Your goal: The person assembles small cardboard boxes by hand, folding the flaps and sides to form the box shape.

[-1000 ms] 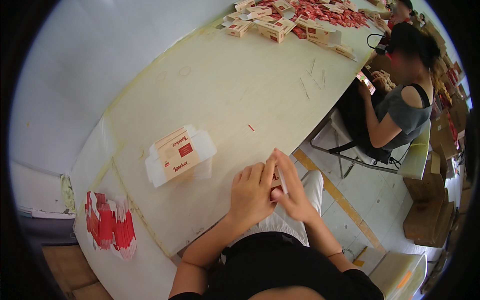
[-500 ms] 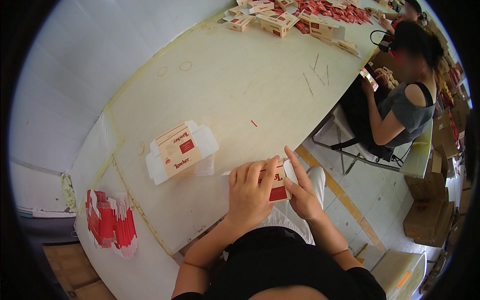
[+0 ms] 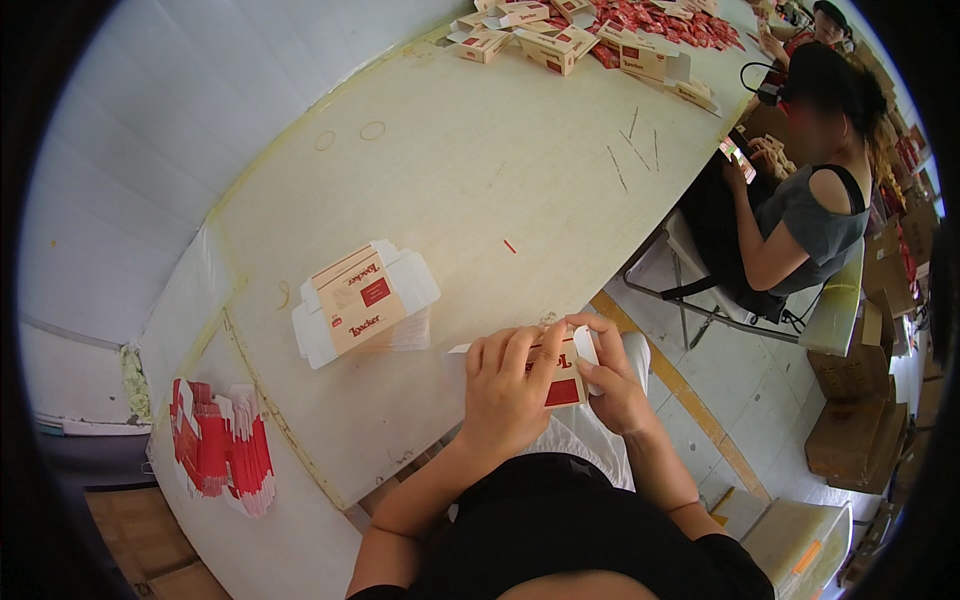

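Note:
Between my two hands, just off the table's near edge, is a small cream and red carton (image 3: 567, 391) with a white end flap raised on its right side. My left hand (image 3: 508, 385) lies over the carton's left part, fingers bent across its top. My right hand (image 3: 617, 390) grips the right end, thumb and fingers at the white flap. The carton's left end is mostly hidden under my left hand. A stack of flat, unfolded cartons (image 3: 365, 300) of the same cream and red design lies on the table to the left of my hands.
A bundle of red and white folded cartons (image 3: 222, 445) lies at the lower left. Formed cartons (image 3: 545, 45) and a heap of small red packets (image 3: 680, 22) cover the table's far end. A seated person (image 3: 800, 190) with a phone is at the right, near stacked brown boxes (image 3: 850, 430).
My right fingers, stretched upward before, have bent in around the carton's right end. Both hands and the carton have shifted slightly to the right.

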Available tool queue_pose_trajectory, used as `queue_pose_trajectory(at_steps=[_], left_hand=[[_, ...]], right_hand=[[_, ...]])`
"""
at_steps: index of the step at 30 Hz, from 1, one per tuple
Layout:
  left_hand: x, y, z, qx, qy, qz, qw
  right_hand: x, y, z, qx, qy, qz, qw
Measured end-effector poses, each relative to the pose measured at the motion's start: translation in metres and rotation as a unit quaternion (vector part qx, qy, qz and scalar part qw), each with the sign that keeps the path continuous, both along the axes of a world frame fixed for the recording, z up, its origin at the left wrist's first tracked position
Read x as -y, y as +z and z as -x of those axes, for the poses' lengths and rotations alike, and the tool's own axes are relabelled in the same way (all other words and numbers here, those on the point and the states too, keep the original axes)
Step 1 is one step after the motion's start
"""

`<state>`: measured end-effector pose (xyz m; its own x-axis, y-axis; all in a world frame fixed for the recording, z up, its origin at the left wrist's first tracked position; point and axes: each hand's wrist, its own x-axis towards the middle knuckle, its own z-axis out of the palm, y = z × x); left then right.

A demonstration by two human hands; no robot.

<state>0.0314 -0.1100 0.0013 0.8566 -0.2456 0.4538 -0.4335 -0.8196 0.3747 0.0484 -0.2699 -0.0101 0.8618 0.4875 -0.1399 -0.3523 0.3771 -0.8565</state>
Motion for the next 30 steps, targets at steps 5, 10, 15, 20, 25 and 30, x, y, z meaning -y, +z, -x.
queue_pose_trajectory(at_steps=[5,10,15,20,25,30], left_hand=[[0.0,0.0,0.002,0.007,0.005,-0.005,1.0],[0.002,-0.004,0.0,0.011,0.019,0.017,1.0],[0.001,-0.009,-0.006,0.035,0.013,0.003,0.999],[-0.001,-0.011,-0.011,0.035,-0.02,-0.003,0.999],[-0.008,-0.017,-0.012,0.062,-0.045,-0.062,0.995],[-0.01,-0.027,0.001,0.055,-0.008,-0.029,0.998]], right_hand=[[-0.005,0.003,-0.002,0.033,0.01,-0.007,0.999],[-0.008,0.002,0.001,0.242,-0.019,0.19,0.951],[-0.007,-0.001,0.003,0.346,-0.021,0.348,0.871],[0.002,0.005,-0.001,0.391,0.021,0.401,0.828],[0.009,-0.01,-0.006,0.311,0.142,0.33,0.88],[0.013,0.0,-0.012,0.165,0.194,0.171,0.952]])
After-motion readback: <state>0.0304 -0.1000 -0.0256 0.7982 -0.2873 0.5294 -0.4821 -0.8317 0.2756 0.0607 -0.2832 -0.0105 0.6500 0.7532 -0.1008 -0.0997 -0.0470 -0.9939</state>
